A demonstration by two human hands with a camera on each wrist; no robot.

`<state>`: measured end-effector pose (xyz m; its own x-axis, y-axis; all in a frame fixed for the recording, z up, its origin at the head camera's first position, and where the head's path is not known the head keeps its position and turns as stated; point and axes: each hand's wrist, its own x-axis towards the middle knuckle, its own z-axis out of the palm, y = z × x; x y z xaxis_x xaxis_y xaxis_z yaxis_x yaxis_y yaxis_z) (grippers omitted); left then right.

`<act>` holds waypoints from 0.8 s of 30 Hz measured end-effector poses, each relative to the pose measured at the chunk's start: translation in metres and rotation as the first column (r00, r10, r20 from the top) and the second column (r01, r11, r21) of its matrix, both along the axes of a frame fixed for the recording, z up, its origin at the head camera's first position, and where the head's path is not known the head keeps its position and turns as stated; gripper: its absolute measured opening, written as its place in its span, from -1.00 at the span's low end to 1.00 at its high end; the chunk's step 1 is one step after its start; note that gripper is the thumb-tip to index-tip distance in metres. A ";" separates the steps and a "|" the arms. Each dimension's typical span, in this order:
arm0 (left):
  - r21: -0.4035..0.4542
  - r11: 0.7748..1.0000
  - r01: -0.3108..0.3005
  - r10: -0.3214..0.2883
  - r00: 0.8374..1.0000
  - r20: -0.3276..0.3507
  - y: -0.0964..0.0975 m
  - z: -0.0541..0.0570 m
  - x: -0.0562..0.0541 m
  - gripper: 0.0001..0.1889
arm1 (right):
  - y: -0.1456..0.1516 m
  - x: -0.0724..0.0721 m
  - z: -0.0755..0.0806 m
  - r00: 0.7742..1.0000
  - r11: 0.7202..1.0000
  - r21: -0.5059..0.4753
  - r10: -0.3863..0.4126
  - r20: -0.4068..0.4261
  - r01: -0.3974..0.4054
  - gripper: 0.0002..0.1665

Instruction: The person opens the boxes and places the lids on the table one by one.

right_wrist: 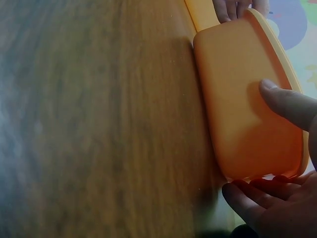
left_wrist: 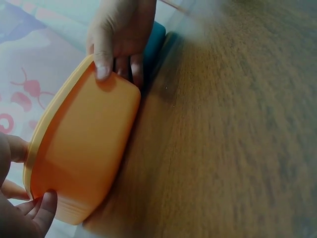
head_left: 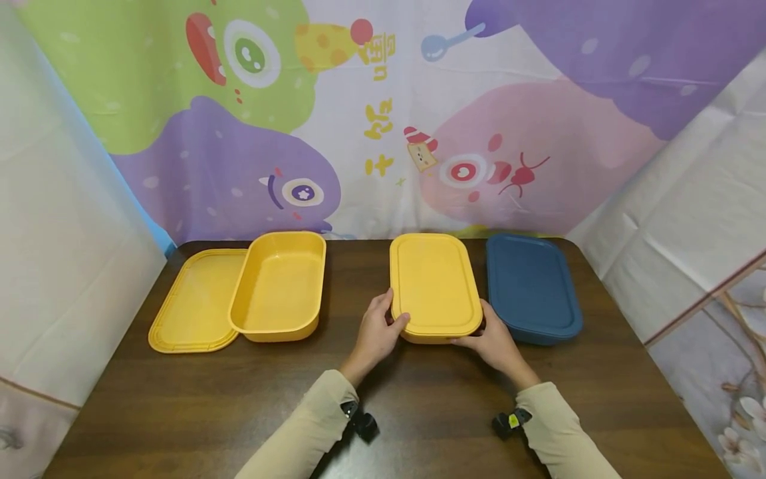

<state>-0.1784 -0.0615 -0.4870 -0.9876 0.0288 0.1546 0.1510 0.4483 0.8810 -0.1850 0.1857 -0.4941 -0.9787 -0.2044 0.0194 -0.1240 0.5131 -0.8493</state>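
Observation:
A yellow lidded food container (head_left: 435, 283) sits on the table right of the middle, its lid on top. My left hand (head_left: 378, 330) holds its front left corner, the fingers along the side and the thumb at the lid's edge. At the front right corner my right hand (head_left: 495, 340) grips it, thumb on the front wall (right_wrist: 233, 104) and fingers along the right side. In the left wrist view both hands flank the container's orange-looking front wall (left_wrist: 89, 134). The container's far side is hidden in the wrist views.
To the left stands an open yellow container (head_left: 278, 286), overlapping a loose yellow lid (head_left: 194, 303) that lies on the table. A blue lidded container (head_left: 532, 286) stands close by my right hand. Behind the brown table (head_left: 419, 412) hangs a cartoon-printed cloth (head_left: 371, 199).

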 end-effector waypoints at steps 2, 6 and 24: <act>0.000 1.000 0.003 -0.003 1.000 0.006 0.000 0.000 0.000 -0.32 | 0.000 0.000 0.000 1.000 1.000 0.004 0.001 0.000 -0.001 0.13; -0.002 1.000 0.005 -0.005 1.000 0.010 -0.001 0.001 0.000 -0.32 | 0.000 0.000 0.000 1.000 1.000 0.002 0.003 0.009 -0.003 0.12; -0.150 0.989 0.003 -0.007 1.000 -0.027 -0.002 0.006 0.001 -0.31 | 0.001 0.000 0.000 0.994 0.998 -0.065 -0.016 0.110 0.023 0.15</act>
<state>-0.1775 -0.0634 -0.4814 -0.9828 0.0585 0.1750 0.1766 0.5741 0.7995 -0.1854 0.1868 -0.4937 -0.9795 -0.1869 -0.0751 -0.0191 0.4571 -0.8892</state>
